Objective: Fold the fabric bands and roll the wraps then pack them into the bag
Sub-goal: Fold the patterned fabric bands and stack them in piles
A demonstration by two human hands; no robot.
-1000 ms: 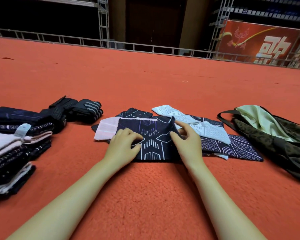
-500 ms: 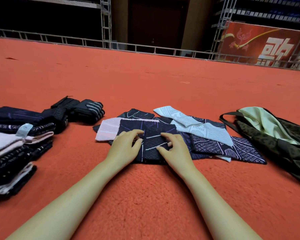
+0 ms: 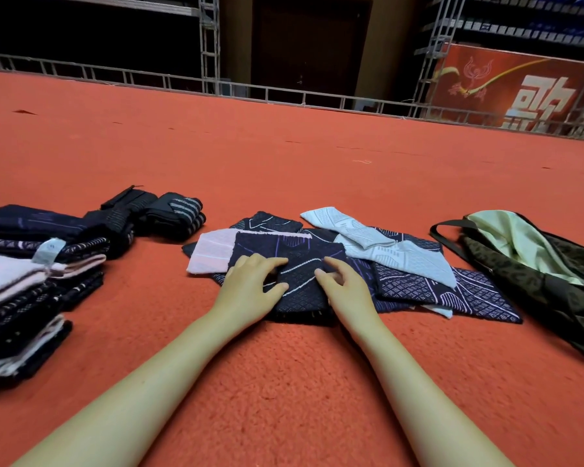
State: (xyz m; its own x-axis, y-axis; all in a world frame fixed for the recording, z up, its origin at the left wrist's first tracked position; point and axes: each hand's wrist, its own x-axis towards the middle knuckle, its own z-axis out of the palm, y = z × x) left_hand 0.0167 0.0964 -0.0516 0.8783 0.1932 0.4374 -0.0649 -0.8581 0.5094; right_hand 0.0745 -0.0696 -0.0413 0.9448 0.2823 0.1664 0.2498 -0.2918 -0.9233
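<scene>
A stack (image 3: pixel 31 291) of folded bands sits at the carpet's (image 3: pixel 284 156) left edge, with rolled wraps (image 3: pixel 155 214) just beyond it, so much looks done. Several loose bands (image 3: pixel 402 264) still lie mid-carpet, and the bag (image 3: pixel 533 264) at the right gapes, seemingly unpacked. The navy band (image 3: pixel 300 281) in work lies atop that pile, folded to a near-square, its slightly longer axis running away from the person. The left hand (image 3: pixel 250 284) and right hand (image 3: pixel 348 288) press it flat, fingers loosely bent, gripping nothing.
</scene>
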